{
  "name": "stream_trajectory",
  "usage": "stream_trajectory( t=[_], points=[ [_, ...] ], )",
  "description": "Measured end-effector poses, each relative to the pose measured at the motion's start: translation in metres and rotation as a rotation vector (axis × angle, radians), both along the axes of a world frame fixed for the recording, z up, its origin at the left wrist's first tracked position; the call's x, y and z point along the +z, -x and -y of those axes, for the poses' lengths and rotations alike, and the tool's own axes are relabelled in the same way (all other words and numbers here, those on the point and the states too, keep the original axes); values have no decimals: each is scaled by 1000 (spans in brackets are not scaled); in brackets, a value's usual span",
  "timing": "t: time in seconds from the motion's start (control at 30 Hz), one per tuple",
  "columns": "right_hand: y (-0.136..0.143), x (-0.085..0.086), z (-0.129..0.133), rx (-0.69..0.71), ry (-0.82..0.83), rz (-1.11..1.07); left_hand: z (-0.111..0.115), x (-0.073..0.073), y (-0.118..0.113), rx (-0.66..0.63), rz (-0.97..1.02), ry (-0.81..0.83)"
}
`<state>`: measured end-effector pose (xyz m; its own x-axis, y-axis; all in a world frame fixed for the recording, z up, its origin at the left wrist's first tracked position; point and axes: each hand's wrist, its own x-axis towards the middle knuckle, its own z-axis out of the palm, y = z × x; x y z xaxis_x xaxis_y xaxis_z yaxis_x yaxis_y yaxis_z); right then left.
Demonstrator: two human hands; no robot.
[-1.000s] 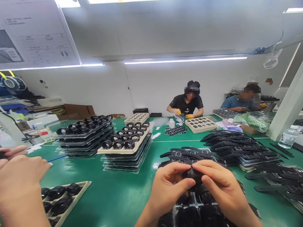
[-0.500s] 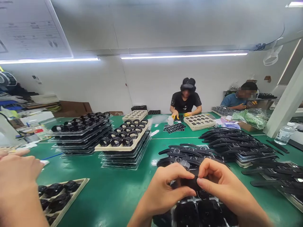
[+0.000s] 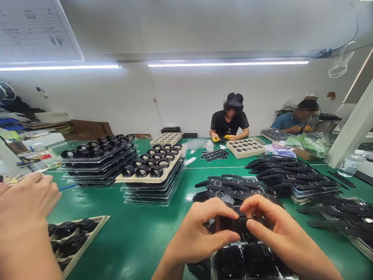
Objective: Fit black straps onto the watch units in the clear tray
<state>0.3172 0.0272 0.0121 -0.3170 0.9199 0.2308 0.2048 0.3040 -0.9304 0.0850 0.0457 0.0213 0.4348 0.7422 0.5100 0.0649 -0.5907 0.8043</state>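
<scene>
Both my hands meet low in the middle of the view over a clear tray point(image 3: 246, 261) of black parts. My left hand point(image 3: 201, 229) and my right hand point(image 3: 274, 229) pinch the two ends of one small black watch piece point(image 3: 234, 224) between thumbs and fingers. Just behind them lies a pile of black watch straps point(image 3: 233, 188) on the green table point(image 3: 140, 229).
A co-worker's hand point(image 3: 25, 210) is at the near left above a beige tray of black parts point(image 3: 74, 239). Stacked trays of black watch cases point(image 3: 151, 171) stand mid-left, more strap piles point(image 3: 294, 177) at right, a water bottle point(image 3: 348, 165) far right. Two people sit at the far end.
My hands have come a little lower and nearer with the black piece, fingers shifting on it. The co-worker's hand at left has opened and risen slightly. The view has tilted.
</scene>
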Motion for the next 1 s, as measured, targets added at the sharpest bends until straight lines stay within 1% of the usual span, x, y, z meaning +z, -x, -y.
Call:
stream_trajectory(
  t=[0.07, 0.17, 0.23, 0.3, 0.4, 0.47, 0.57, 0.73, 0.83, 0.9, 0.93, 1.0],
  points=[
    [-2, 2, 1, -5, 13, 25, -1, 2, 2, -15, -18, -1],
    [-3, 4, -1, 72, 68, -97, -4, 0, 2, -53, -6, 37],
    [-1, 5, -3, 139, 114, -201, -8, -5, 0, -88, 64, 82],
    [2, 6, -5, 174, 173, -270, -11, -11, -2, -115, 149, 140],
    [7, 4, -6, 145, 235, -312, -13, -18, -4, -93, 175, 200],
    [11, 2, -6, 98, 241, -337, -13, -20, -4, -70, 175, 182],
    [18, -2, -6, 65, 241, -396, -11, -18, -5, -61, 197, 93],
    [25, -3, -7, 23, 258, -433, -9, -15, -6, 10, 140, -30],
    [25, -3, -5, 25, 229, -430, -8, -14, -6, 27, 130, -85],
    [25, -5, -3, 14, 167, -423, -7, -14, -6, 28, 171, -105],
    [25, -7, -1, -6, 109, -416, -7, -14, -7, 32, 209, -101],
    [26, -11, 1, -82, -64, -377, -6, -15, -8, 48, 306, -66]
  ],
)
